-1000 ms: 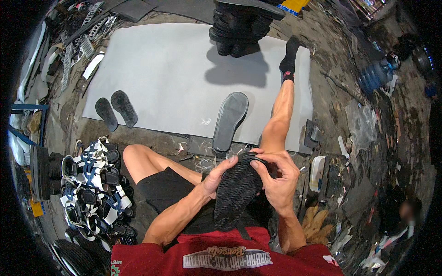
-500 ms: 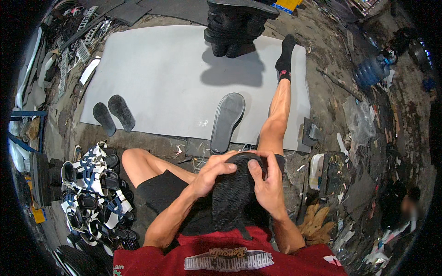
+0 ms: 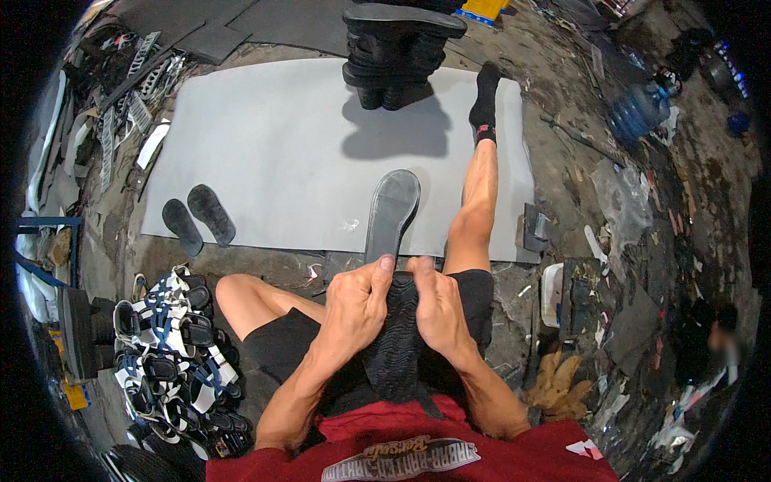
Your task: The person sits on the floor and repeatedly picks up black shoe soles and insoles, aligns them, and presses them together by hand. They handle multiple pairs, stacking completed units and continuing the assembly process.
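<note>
In my lap is a black sandal sole (image 3: pixel 392 353) with a wavy tread facing up, its far end squeezed between both hands. My left hand (image 3: pixel 353 309) is closed round its left edge, thumb pointing up along the far end. On the right edge, my right hand (image 3: pixel 442 313) grips it the same way; the fingertips of both hands are partly hidden. Just beyond my hands lies a grey sole (image 3: pixel 395 201) with a line running inside its rim, overlapping the near edge of a white sheet (image 3: pixel 257 145).
Two small dark insoles (image 3: pixel 211 215) lie at the sheet's left, and a tall stack of black soles (image 3: pixel 393 68) stands at its far side. White and blue sandal uppers (image 3: pixel 173 345) are heaped left of my knee. A glove (image 3: pixel 556 386) and scraps cover the floor on the right.
My hands have shifted from pressing thumbs on the tread to wrapping round the sole's two edges, closer together. The sole's far end looks narrower, pinched inward. The view has tilted slightly.
</note>
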`<state>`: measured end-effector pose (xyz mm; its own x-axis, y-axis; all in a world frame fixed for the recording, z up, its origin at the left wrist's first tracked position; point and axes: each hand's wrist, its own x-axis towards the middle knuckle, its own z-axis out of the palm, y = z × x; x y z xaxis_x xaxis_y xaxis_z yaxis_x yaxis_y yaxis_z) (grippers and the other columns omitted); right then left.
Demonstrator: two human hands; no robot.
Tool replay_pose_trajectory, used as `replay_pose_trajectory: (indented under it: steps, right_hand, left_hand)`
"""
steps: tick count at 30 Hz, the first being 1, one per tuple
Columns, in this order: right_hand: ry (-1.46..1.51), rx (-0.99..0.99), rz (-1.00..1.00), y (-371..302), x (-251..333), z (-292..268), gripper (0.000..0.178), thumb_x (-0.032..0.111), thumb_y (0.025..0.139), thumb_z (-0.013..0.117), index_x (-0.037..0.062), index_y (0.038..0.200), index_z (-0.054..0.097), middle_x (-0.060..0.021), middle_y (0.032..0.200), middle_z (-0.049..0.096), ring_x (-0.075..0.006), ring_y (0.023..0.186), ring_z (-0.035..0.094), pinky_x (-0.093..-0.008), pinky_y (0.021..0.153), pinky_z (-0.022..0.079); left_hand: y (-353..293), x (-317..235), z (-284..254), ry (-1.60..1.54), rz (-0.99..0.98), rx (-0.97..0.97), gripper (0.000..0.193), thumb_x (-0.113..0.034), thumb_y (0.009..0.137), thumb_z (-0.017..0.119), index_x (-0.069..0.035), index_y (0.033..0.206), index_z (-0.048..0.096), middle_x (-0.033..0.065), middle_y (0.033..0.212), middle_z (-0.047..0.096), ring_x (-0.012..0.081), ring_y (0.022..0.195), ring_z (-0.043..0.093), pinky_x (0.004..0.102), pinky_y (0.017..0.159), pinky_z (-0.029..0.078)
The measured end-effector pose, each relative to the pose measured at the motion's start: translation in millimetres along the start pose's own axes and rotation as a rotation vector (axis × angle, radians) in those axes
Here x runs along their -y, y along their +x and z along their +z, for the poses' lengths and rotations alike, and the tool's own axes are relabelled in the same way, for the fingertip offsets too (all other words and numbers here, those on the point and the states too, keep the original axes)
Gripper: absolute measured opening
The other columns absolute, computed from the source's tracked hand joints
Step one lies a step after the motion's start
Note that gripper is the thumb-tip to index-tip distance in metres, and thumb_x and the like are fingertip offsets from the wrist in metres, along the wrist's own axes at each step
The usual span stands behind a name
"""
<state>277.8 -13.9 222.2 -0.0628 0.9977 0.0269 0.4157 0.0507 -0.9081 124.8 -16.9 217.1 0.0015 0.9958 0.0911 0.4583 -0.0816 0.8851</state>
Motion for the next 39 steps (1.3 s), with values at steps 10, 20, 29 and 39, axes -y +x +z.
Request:
replay_pose_trajectory:
  steps: [10, 20, 29, 39]
  right_hand:
    - [0.053, 0.116, 0.069, -2.4, -9.0, 7.1, 0.051, 0.034, 0.117, 0.044, -0.0041, 0.092, 0.065, -0.0307, 0.081, 0.064, -0.0497, 0.079, 0.068, -0.0525, 0.071, 0.050]
    - [-0.011, -0.034, 0.055, -10.9, -42.6, 37.4, 0.058, 0.032, 0.119, 0.035, -0.0084, 0.092, 0.066, -0.0316, 0.076, 0.062, -0.0477, 0.068, 0.064, -0.0507, 0.067, 0.049]
    - [-0.133, -0.191, 0.179, -62.6, -72.7, 47.9, 0.056, 0.035, 0.119, 0.029, -0.0087, 0.127, 0.063, -0.0346, 0.088, 0.066, -0.0569, 0.082, 0.065, -0.0579, 0.073, 0.049]
    - [-0.116, -0.170, -0.025, -30.2, -51.4, 30.1, 0.048, 0.033, 0.118, 0.038, -0.0054, 0.119, 0.066, -0.0334, 0.097, 0.067, -0.0536, 0.091, 0.066, -0.0555, 0.079, 0.050]
  left_hand:
    - [-5.8, 28.3, 4.3, -0.033, 0.129, -0.022, 0.040, -0.023, 0.118, 0.043, 0.005, 0.097, 0.063, 0.0279, 0.082, 0.060, 0.0431, 0.069, 0.058, 0.0485, 0.066, 0.047]
    - [-15.0, 48.1, 14.1, -0.175, -0.076, -0.199, 0.058, -0.038, 0.121, 0.030, 0.005, 0.092, 0.056, 0.0167, 0.067, 0.042, 0.0200, 0.063, 0.038, 0.0445, 0.058, 0.037]
    - [-114.8, 79.7, 91.5, -0.268, -0.558, -0.321, 0.070, -0.040, 0.121, 0.024, 0.020, 0.139, 0.055, 0.0434, 0.133, 0.060, 0.0520, 0.129, 0.057, 0.0493, 0.112, 0.042]
    - [-35.9, 55.1, 59.0, -0.223, -0.434, -0.429, 0.068, -0.041, 0.121, 0.030, 0.019, 0.138, 0.057, 0.0416, 0.138, 0.061, 0.0484, 0.133, 0.059, 0.0470, 0.111, 0.046]
